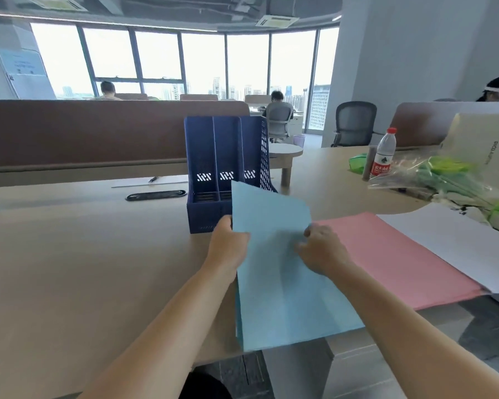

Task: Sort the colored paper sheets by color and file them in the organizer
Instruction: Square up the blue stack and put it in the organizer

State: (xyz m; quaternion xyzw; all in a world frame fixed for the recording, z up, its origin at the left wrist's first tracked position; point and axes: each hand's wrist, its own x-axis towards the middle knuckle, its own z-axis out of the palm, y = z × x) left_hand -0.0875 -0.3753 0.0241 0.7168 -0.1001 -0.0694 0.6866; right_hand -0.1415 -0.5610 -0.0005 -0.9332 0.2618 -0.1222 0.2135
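Note:
A stack of light blue paper sheets [280, 277] is lifted at its far end, just in front of the dark blue three-slot organizer [211, 156]. My left hand [228, 246] grips the stack's left edge. On the stack's right side my right hand [321, 249] pinches it with curled fingers. The far corner of the blue sheets covers the lower front of the organizer's right slot. The two slots I can see into hold nothing. A pink paper stack [392, 254] lies flat to the right, with a white stack [455, 243] overlapping its far right side.
The wooden desk [84, 269] stretches to the left. A water bottle [383, 152] and a plastic bag of green items [450, 180] sit at the back right beside a cream box [484, 145]. A brown partition [84, 131] runs behind the organizer. People sit at the far desks.

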